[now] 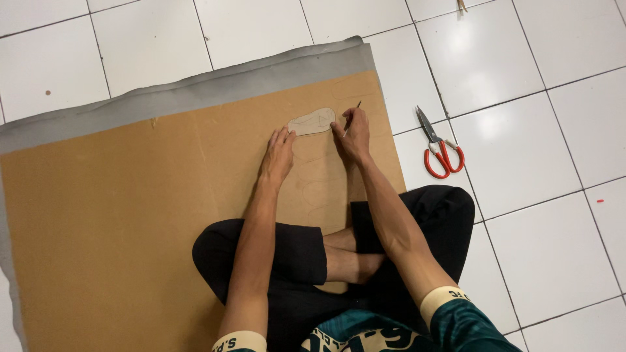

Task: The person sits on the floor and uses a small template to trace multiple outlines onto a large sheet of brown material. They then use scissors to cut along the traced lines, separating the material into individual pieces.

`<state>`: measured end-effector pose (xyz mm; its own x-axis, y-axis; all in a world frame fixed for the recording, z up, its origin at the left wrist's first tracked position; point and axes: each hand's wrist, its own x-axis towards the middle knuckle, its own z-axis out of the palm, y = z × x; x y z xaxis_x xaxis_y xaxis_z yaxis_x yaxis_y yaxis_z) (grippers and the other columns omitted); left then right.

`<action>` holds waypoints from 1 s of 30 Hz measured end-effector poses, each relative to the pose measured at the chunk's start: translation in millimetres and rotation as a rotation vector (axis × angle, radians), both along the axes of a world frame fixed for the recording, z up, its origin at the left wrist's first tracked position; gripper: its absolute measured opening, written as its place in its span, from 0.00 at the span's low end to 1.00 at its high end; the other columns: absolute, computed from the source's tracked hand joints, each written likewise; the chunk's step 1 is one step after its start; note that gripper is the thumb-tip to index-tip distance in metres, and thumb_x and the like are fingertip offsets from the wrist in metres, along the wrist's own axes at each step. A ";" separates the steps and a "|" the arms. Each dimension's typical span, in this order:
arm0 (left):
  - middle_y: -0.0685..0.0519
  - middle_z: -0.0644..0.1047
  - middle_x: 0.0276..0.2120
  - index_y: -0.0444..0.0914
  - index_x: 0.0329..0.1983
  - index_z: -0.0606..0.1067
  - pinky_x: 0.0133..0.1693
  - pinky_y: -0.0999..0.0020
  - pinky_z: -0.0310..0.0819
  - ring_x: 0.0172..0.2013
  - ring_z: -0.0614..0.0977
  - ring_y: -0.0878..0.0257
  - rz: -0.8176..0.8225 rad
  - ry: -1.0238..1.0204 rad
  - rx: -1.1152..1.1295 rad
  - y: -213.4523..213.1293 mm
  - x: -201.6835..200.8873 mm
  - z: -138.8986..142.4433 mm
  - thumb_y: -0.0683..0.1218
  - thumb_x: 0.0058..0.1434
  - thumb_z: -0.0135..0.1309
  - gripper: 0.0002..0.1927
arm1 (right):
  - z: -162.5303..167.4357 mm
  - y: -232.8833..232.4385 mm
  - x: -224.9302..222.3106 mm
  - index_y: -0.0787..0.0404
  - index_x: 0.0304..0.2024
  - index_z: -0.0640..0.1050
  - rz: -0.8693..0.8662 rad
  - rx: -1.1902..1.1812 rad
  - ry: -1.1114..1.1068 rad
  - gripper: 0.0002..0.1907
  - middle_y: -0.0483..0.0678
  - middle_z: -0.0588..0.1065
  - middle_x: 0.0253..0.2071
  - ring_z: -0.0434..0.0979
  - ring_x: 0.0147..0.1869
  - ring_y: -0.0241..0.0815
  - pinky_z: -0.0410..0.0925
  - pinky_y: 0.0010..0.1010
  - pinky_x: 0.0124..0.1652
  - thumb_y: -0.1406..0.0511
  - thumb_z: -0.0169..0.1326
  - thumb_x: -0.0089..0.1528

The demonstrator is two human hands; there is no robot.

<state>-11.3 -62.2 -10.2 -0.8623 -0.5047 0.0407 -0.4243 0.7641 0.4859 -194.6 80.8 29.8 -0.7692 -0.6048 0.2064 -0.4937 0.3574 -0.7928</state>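
Oval paper template [312, 121] flat on brown sheet [130, 215]. Left hand [279, 155] pressing template's near-left end; right hand [353, 135] at its right end, gripping pen [352, 116]. Red-handled scissors [440, 148] well right, on tile.

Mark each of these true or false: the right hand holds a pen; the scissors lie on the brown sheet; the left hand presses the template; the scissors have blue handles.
1. The right hand holds a pen. True.
2. The scissors lie on the brown sheet. False: they lie on the white tiled floor.
3. The left hand touches the oval template. True.
4. The scissors have blue handles. False: red.
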 end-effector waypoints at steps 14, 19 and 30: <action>0.41 0.64 0.70 0.34 0.67 0.69 0.67 0.54 0.60 0.69 0.63 0.40 0.010 0.001 0.018 -2.5 -6.1 1.0 0.31 0.62 0.43 0.28 | -0.1 -2.7 -6.3 0.64 0.49 0.70 -0.016 0.030 -0.028 0.25 0.52 0.70 0.43 0.70 0.48 0.49 0.68 0.39 0.49 0.62 0.68 0.57; 0.40 0.63 0.71 0.34 0.67 0.68 0.67 0.53 0.60 0.70 0.62 0.40 0.012 0.000 0.014 -1.5 -7.5 0.0 0.31 0.64 0.42 0.27 | 0.4 -3.4 -7.4 0.65 0.49 0.70 0.008 0.018 0.031 0.25 0.52 0.70 0.43 0.69 0.48 0.49 0.67 0.40 0.48 0.61 0.68 0.58; 0.41 0.62 0.71 0.33 0.67 0.68 0.68 0.54 0.59 0.71 0.61 0.42 0.024 -0.030 0.029 -1.7 -9.0 3.1 0.30 0.63 0.44 0.27 | 2.1 -2.0 -10.8 0.65 0.49 0.70 0.028 0.028 0.028 0.26 0.53 0.70 0.44 0.69 0.49 0.50 0.68 0.40 0.49 0.60 0.68 0.59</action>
<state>-20.3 -63.8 -7.1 -0.8504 -0.5262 0.0002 -0.4573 0.7392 0.4944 -205.4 78.8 31.9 -0.7460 -0.6321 0.2098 -0.5256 0.3652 -0.7684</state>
